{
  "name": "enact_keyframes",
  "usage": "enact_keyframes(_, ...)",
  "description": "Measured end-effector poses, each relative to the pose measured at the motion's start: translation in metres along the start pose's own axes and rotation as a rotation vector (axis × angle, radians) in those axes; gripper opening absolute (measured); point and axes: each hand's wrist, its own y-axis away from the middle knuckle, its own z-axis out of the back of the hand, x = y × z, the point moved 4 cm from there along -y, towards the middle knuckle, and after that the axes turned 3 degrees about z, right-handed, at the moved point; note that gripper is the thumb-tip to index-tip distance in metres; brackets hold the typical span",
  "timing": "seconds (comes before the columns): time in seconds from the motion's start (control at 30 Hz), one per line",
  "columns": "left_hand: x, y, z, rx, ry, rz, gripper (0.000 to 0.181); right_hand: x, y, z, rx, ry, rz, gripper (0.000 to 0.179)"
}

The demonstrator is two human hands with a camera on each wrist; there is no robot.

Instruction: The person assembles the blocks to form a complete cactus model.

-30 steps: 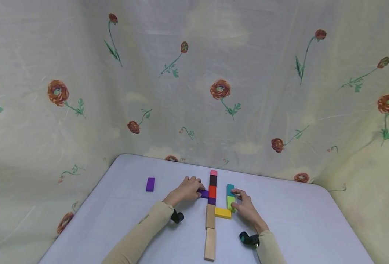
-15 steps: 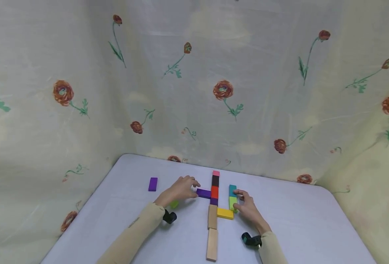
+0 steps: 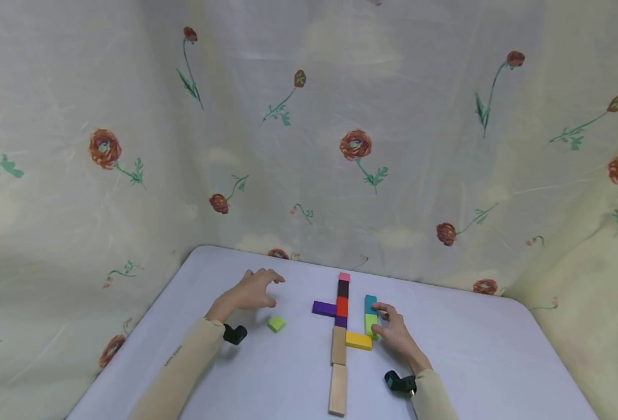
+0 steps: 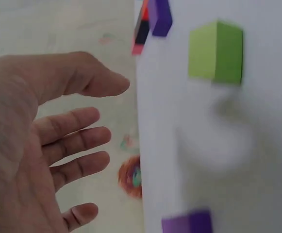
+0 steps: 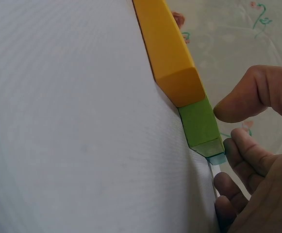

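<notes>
My left hand (image 3: pixel 250 290) hovers over the left part of the table, fingers spread and holding nothing. A small lime green cube (image 3: pixel 276 324) lies just in front of it. Below the hand in the left wrist view is a purple block (image 4: pixel 188 222), hidden by the hand in the head view. My right hand (image 3: pixel 397 333) rests beside two blocks laid end to end. Its thumb is at the light green block (image 3: pixel 371 324) and a fingertip at the teal block (image 3: pixel 370 303).
A column of blocks runs up the table: two wooden blocks (image 3: pixel 338 367), then purple, red (image 3: pixel 342 306), black (image 3: pixel 343 288) and pink. A purple block (image 3: pixel 323 308) sticks out left, a yellow block (image 3: pixel 358 340) right. Floral cloth (image 3: pixel 309 146) hangs behind the table.
My left hand has left the purple block beside the red one and moved left, uncovering the green cube and covering the far purple block. The right hand stays in place.
</notes>
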Motion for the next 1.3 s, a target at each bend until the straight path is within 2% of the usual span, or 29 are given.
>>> enact_keyframes(0.13, 0.026, 0.011, 0.019, -0.030, -0.013, 0.022, 0.057, 0.000, 0.000, 0.000, -0.002, -0.002, 0.000, 0.058)
enact_keyframes(0.27, 0.047, 0.020, 0.028, -0.036, -0.043, 0.046, 0.058, -0.001, -0.001, 0.000, -0.002, -0.003, 0.000, 0.058)
enact_keyframes(0.4, 0.062, 0.024, 0.026, -0.017, -0.060, 0.065, 0.057, -0.001, -0.001, 0.000, 0.001, -0.009, -0.006, 0.058)
enact_keyframes(0.6, 0.075, 0.022, 0.014, 0.002, -0.064, 0.075, 0.051, -0.001, -0.001, 0.000, 0.000, -0.011, -0.004, 0.058)
enact_keyframes(0.73, 0.078, 0.023, 0.013, -0.012, 0.005, 0.066, 0.048, -0.001, 0.000, -0.001, 0.001, -0.001, 0.002, 0.057)
enact_keyframes(0.87, 0.080, 0.022, 0.015, -0.017, 0.040, 0.027, 0.049, -0.001, -0.002, -0.001, -0.004, -0.003, -0.001, 0.057)
enact_keyframes(0.97, 0.081, 0.020, 0.017, -0.003, 0.062, 0.041, 0.049, -0.002, -0.002, -0.001, -0.005, -0.011, -0.009, 0.057)
enact_keyframes(1.0, 0.080, 0.019, 0.018, 0.012, 0.069, 0.066, 0.049, -0.002, -0.002, 0.000, -0.006, -0.010, -0.009, 0.057)
enact_keyframes(1.13, 0.079, 0.014, 0.018, 0.026, 0.026, 0.098, 0.048, -0.002, -0.002, 0.000, -0.005, -0.010, -0.010, 0.058)
enact_keyframes(1.3, 0.066, 0.003, 0.013, 0.037, -0.012, 0.091, 0.049, -0.001, 0.000, -0.001, -0.007, 0.002, -0.002, 0.058)
